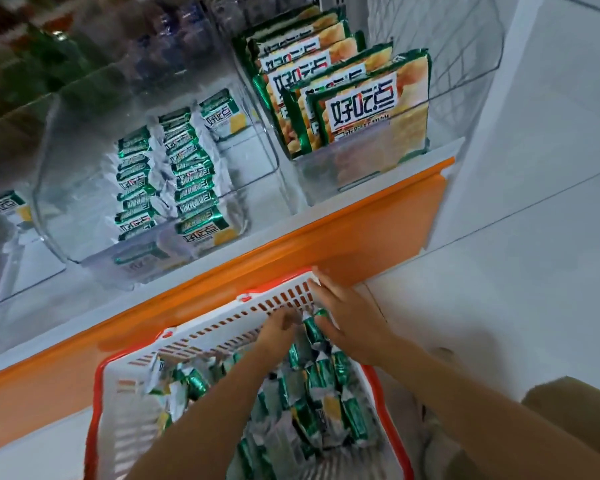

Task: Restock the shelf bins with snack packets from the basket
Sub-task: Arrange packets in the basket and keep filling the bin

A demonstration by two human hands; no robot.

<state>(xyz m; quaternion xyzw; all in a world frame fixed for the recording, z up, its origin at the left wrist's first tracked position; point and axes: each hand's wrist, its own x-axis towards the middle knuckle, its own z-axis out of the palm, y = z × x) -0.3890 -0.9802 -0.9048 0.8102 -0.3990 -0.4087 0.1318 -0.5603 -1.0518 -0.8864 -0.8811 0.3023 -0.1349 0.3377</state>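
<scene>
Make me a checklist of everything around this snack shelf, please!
Surface: white shelf with an orange front edge, holding clear bins.
Job's things: basket full of small snack packets; middle bin has two rows of them; right bin holds large packets.
Clutter: brown box at lower right.
Hands: left hand among the packets, grip unclear; right hand pinches packets by the basket's far wall.
Cables: nothing seen.
Surroundings: white tiles; wire rack beside the right bin.

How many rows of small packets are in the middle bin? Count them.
2: left row and right row, side by side; a lone packet behind. Glare may hide more.
</scene>
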